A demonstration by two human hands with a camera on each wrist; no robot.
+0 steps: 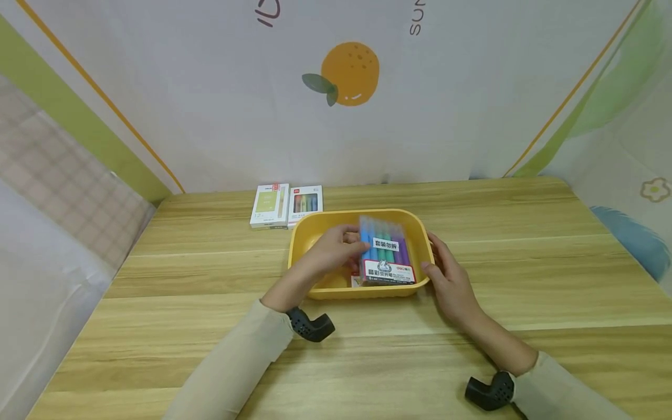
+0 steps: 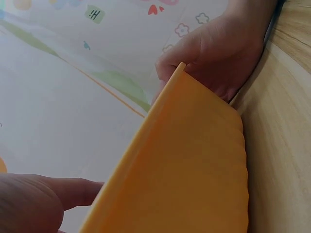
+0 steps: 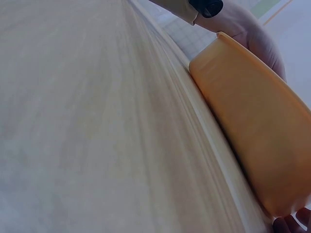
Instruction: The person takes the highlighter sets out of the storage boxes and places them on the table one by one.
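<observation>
"Head view, hands first. How is each posed?"

"Left hand (image 1: 333,248): reaching over the near left part of the yellow basket (image 1: 362,293), palm turned inward. Right hand (image 1: 450,280): at the basket's right end, thumb on the rim, fingers along the outer wall. Both sleeves (image 1: 231,359) beige, with a black wrist device (image 1: 311,325) showing below the left."

"State of each grip?"

"Left: thumb and fingers pinching the clear pack of pens (image 1: 387,256). Right: clamped on the basket; the right wrist view shows fingertips at its lower corner."

"Appearance of the pack?"

"Transparent case, flat; pens running blue, green, purple from left to right. White label (image 1: 385,244) with dark characters across the middle; printed white, red and black band along the bottom."

"Location relative to the grip?"

"Inside the basket, right half, tilted, printed face toward the wearer. Left hand at its left edge; right hand just beside, beyond the rim. Under it, a small white-and-red item (image 1: 356,281), mostly hidden."

"Nearby stock?"

"Pale green-and-white box (image 1: 270,206) and white box with coloured sticks (image 1: 305,204), side by side behind the basket's left end, on the wooden tabletop (image 1: 525,262)."
</observation>
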